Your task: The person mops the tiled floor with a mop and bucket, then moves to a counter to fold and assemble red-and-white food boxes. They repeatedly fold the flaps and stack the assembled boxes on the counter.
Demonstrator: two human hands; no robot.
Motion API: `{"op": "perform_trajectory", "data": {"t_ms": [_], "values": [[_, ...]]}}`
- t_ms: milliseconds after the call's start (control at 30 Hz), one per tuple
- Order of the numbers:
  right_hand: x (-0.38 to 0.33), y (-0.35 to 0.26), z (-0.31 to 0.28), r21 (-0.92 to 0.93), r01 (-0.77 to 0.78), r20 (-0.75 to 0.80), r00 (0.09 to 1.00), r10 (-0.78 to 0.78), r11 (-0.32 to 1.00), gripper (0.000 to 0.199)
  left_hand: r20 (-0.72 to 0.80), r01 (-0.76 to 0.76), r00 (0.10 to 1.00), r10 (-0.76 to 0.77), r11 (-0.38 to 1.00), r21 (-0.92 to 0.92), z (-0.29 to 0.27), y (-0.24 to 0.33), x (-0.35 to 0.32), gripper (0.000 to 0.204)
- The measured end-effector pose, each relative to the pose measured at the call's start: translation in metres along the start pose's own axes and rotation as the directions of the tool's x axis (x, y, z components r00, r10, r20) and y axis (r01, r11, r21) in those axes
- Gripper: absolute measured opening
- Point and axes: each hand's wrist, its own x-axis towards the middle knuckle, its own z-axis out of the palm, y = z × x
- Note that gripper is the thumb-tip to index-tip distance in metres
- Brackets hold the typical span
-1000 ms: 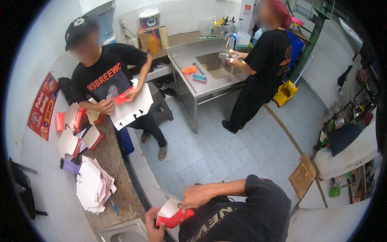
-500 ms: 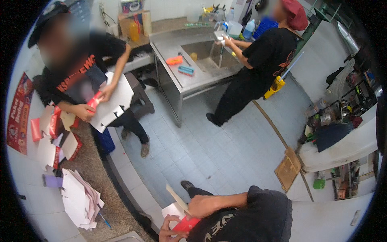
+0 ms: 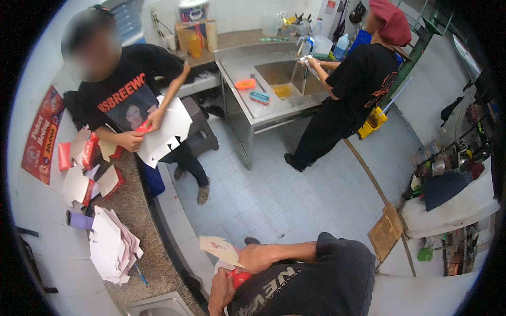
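Low in the view I hold a red and white paper food box (image 3: 216,247) with a raised cream flap, close against my dark shirt. My left hand (image 3: 222,290) is closed round its red lower side, fingers bent. My right hand (image 3: 256,258) reaches across from the right and grips the box near the base of the flap. Part of the box is hidden behind my fingers. On the counter to the left lies a stack of flat white cartons (image 3: 112,245), with several folded red and white boxes (image 3: 109,180) beyond it.
At the left, a co-worker bends a carton sheet (image 3: 167,131). Another co-worker stands at the steel sink table (image 3: 237,68), where an orange thing (image 3: 245,84) lies. A purple cup (image 3: 79,219) and blue pen (image 3: 140,274) are on the counter (image 3: 158,263). A brown board (image 3: 385,231) lies on the floor.
The box's flap has swung over to the left, so its face now shows. My left hand has moved up closer to my right. The whole view has shifted slightly.
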Motion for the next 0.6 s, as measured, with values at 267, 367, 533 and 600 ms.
{"op": "perform_trajectory", "data": {"t_ms": [267,367,533,600], "values": [[0.061,-0.041,-0.031,-0.247,0.181,0.108,0.981,-0.158,0.952,0.045,-0.211,-0.201,0.971,0.109,0.852,-0.484,-0.045,-0.012,-0.036,0.034],[0.08,-0.068,-0.037,-0.322,0.175,0.146,0.98,-0.134,0.93,0.04,-0.462,-0.238,0.877,0.129,0.953,-0.185,-0.05,-0.035,-0.065,0.035],[0.107,-0.117,0.011,-0.494,-0.099,-0.061,0.995,0.08,0.864,0.037,-0.7,-0.097,0.712,-0.057,0.979,-0.178,-0.071,-0.012,-0.094,0.034],[0.104,-0.129,0.029,-0.293,-0.027,-0.126,0.992,-0.01,0.956,0.064,-0.768,-0.09,0.64,-0.011,0.992,-0.089,-0.072,-0.013,-0.112,0.042]]}}
